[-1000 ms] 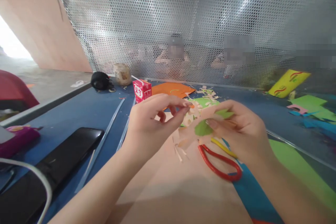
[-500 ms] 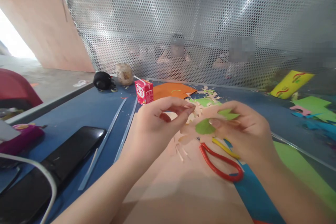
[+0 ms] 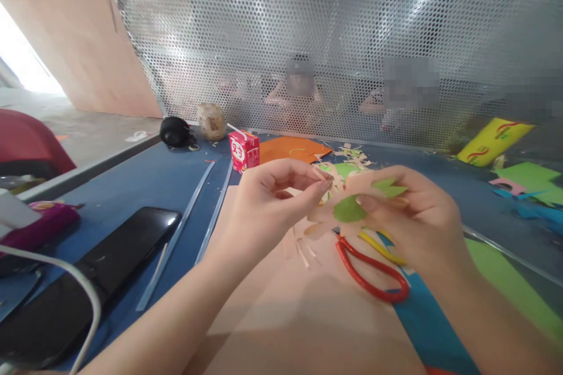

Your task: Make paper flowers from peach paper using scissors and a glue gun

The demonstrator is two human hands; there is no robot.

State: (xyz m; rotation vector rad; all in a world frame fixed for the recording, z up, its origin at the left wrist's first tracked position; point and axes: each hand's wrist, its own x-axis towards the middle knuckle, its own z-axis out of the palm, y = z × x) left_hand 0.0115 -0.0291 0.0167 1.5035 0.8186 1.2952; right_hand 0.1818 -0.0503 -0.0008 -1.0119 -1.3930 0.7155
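Observation:
My right hand (image 3: pixel 416 217) pinches a paper flower (image 3: pixel 321 214), with pale peach petals, a round green piece at its middle and pointed green tips by the fingers. The thumb lies on the green piece. To the left, my left hand (image 3: pixel 277 199) has thumb and forefinger pressed together near the petals; what they pinch is too small to make out. Scissors with a red and a yellow handle loop (image 3: pixel 373 281) lie under the right hand, their blades mostly hidden. Beneath both hands is a sheet of peach paper (image 3: pixel 316 316) with thin cut strips (image 3: pixel 303 252) on it.
A black phone (image 3: pixel 97 275), a white cable (image 3: pixel 83 287) and clear strips (image 3: pixel 176 234) lie left. Behind stand a pink drink carton (image 3: pixel 244 151) and a jar (image 3: pixel 211 121), before a perforated metal screen (image 3: pixel 264 23). Green paper (image 3: pixel 510 287) and a yellow packet (image 3: pixel 495 140) are right.
Both hands and the paper flower appear slightly further right, and the whole view has shifted a little with them. The grip of each hand looks the same.

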